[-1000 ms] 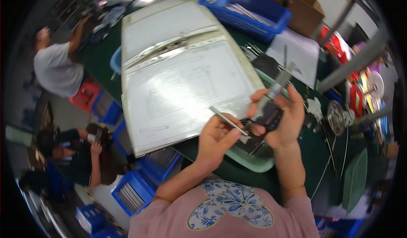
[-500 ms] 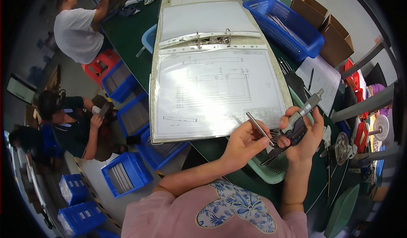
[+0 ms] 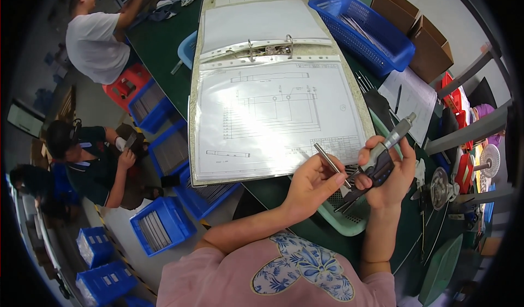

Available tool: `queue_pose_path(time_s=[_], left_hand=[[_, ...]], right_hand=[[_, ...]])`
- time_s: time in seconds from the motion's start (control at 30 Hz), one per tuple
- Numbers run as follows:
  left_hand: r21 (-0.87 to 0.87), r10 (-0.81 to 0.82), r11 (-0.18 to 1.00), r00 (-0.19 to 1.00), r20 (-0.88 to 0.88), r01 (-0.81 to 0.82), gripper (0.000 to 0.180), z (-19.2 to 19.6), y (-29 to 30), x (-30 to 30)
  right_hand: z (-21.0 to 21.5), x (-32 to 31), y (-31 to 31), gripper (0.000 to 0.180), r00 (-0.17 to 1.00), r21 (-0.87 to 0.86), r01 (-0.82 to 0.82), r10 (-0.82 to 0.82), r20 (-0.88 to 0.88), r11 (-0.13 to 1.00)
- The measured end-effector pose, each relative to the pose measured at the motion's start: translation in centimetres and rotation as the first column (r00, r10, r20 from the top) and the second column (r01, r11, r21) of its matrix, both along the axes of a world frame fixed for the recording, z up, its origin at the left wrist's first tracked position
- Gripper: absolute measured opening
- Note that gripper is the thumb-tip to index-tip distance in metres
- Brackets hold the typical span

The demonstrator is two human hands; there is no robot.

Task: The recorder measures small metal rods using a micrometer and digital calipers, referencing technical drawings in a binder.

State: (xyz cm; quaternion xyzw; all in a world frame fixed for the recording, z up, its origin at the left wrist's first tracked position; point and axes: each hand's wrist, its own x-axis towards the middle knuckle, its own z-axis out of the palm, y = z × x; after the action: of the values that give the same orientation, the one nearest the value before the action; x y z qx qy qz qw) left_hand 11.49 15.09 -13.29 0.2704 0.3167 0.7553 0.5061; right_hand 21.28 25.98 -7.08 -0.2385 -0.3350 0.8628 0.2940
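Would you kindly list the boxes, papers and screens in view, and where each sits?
Ring binder: table centre, open, a white drawing sheet on top.
Cardboard boxes: far right, brown, open.
Loose paper sheet: right of the binder, white.
Micrometer: in the right hand, dark body.

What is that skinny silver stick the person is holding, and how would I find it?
Start at the big open ring binder on the green table and go to its near right corner. There the left hand pinches a thin metal rod next to the right hand, which holds a micrometer. The rod is plain, straight and bare; the micrometer is chunky.
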Motion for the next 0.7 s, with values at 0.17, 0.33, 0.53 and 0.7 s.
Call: queue_pose_path(time_s=[0.17,0.33,0.53,0.7], left_hand=[[-0.015,0.005,1.000,1.000,0.002,-0.005,0.017,-0.15,-0.12,-0.05],[-0.009,-0.024,1.000,0.999,0.041,0.024,0.016,0.03,-0.03,0.06],[-0.013,-0.022,1.000,0.999,0.039,0.022,0.015,0.21,0.00,0.07],[-0.013,-0.002,1.000,0.999,0.038,0.002,0.015,0.31,0.01,0.15]], right_hand=[[0.02,-0.14,-0.03,0.059,1.000,-0.036,-0.002,0.002,0.000,0.999],[-0.10,-0.10,-0.25,0.051,0.998,0.034,0.026,-0.028,0.057,0.999],[-0.86,0.22,0.30,0.052,1.000,0.012,0.020,-0.021,0.016,1.000],[-0.83,0.23,0.25,0.046,1.000,-0.004,0.013,-0.012,0.012,1.000]])
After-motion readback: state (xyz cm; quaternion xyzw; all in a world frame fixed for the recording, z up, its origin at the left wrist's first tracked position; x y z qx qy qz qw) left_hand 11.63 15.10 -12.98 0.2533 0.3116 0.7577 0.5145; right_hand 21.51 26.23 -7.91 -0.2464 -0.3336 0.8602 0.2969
